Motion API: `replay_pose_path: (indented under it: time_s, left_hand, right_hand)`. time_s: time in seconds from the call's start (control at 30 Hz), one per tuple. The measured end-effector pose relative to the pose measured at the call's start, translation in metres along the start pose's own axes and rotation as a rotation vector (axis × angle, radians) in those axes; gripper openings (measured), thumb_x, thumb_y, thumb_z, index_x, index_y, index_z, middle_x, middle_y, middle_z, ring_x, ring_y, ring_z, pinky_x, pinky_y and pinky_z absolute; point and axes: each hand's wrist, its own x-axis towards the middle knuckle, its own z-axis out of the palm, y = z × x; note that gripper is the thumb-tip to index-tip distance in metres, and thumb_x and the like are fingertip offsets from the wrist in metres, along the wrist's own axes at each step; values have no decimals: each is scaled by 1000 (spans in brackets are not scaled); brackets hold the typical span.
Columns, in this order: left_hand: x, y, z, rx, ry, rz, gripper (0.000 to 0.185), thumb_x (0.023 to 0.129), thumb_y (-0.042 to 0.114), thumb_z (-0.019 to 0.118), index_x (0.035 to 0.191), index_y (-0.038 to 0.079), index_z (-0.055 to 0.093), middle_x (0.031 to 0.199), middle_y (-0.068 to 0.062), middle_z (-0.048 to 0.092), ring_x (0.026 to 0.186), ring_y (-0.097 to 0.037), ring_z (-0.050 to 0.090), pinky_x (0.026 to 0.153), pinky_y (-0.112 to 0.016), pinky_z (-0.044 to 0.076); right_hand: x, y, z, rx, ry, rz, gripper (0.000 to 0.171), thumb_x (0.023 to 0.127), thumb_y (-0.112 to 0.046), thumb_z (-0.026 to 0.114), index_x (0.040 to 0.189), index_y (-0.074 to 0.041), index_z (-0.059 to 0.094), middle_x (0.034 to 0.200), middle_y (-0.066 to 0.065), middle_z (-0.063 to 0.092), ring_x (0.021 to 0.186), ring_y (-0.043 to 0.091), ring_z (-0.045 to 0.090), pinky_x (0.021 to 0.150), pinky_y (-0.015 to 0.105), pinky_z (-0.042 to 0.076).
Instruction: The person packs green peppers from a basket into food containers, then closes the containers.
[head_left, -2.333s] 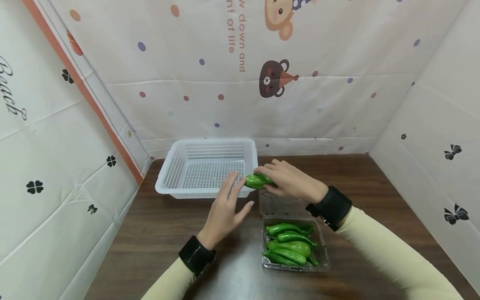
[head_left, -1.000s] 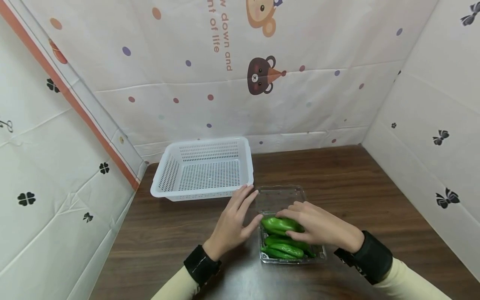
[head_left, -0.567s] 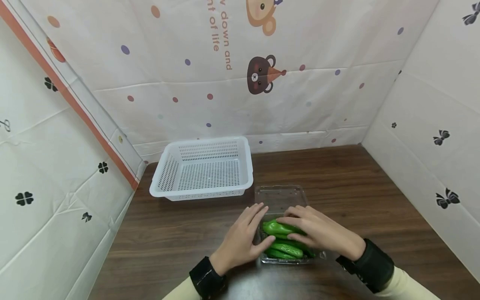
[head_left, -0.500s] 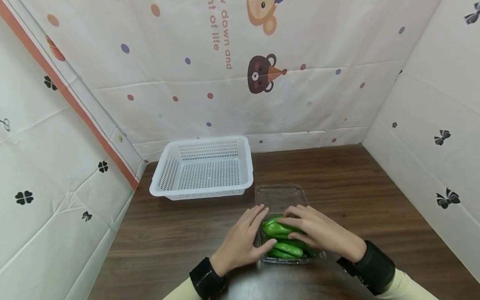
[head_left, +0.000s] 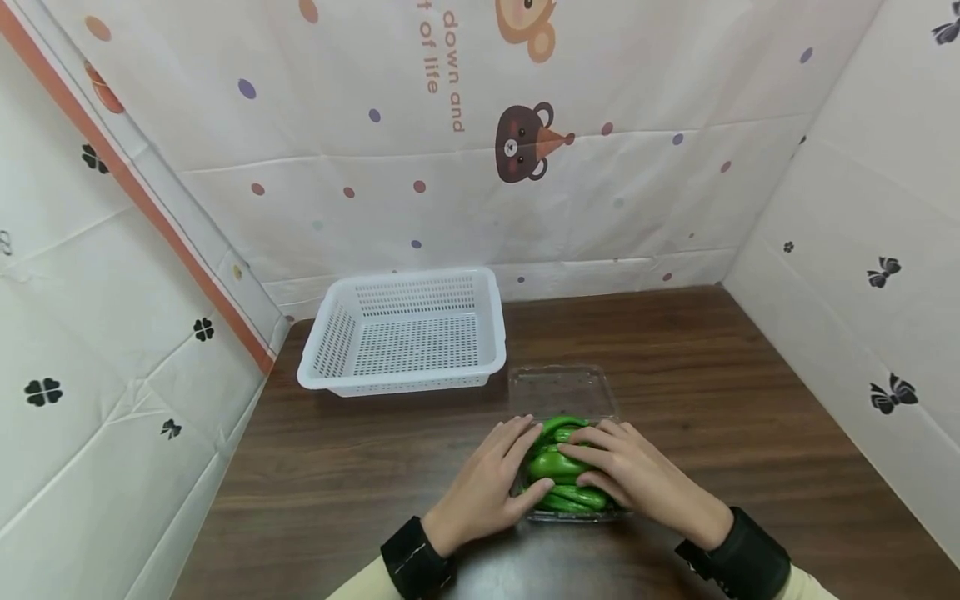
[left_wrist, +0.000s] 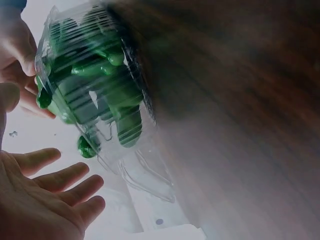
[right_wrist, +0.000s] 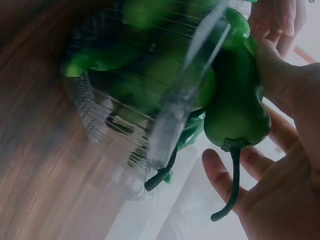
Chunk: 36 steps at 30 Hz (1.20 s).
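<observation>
A clear plastic clamshell box (head_left: 573,517) holds several green peppers, some long and thin, piled up to its rim. On top lies a plump, pear-shaped green pepper (right_wrist: 235,120) with a long dark stem. My right hand (head_left: 633,479) has its thumb and forefinger around this pepper, the other fingers spread above the box. Fingers apart and fairly straight, my left hand (head_left: 487,483) stays at the box's left side, its palm facing the peppers. In the left wrist view those fingers (left_wrist: 75,190) hold nothing, close beside the clear wall. The pile's right part is hidden under my right hand.
Behind the box, its clear lid (head_left: 562,392) lies folded back on the brown wooden table (head_left: 675,358). A white perforated basket (head_left: 416,383) stands at the back left, with nothing in it. Printed white sheets (head_left: 637,208) wall the table at the back and sides.
The right hand has brought the plump pepper from near the basket down onto the pile. The left hand has moved right and towards me, to the box's side. The view has tilted slightly.
</observation>
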Motion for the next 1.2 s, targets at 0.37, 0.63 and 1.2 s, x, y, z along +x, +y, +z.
replay_pose_path:
  time_s: [0.37, 0.63, 1.2]
  left_hand:
    - [1, -2, 1, -46, 42, -42, 63, 106, 42, 55, 155, 4, 42, 158, -17, 42, 147, -32, 39, 121, -49, 30]
    - [11, -13, -1, -166, 200, -209, 55, 105, 30, 60, 149, 0, 48, 152, -21, 48, 140, -35, 48, 112, -51, 43]
    - [31, -42, 14, -465, 48, -566, 51, 102, 26, 67, 143, -1, 55, 111, -11, 76, 79, -13, 72, 71, -28, 58]
  right_hand:
    - [-3, 7, 1, -35, 30, 26, 49, 90, -34, 78, 135, -17, 68, 129, -2, 65, 111, 17, 58, 85, 43, 52]
    - [-5, 32, -3, 73, 280, 136, 40, 92, -17, 77, 130, -9, 69, 126, 8, 66, 112, 25, 60, 90, 47, 48]
    - [-21, 81, 20, 548, 59, 803, 52, 108, -30, 54, 149, 3, 48, 111, 15, 75, 85, 21, 69, 60, 28, 48]
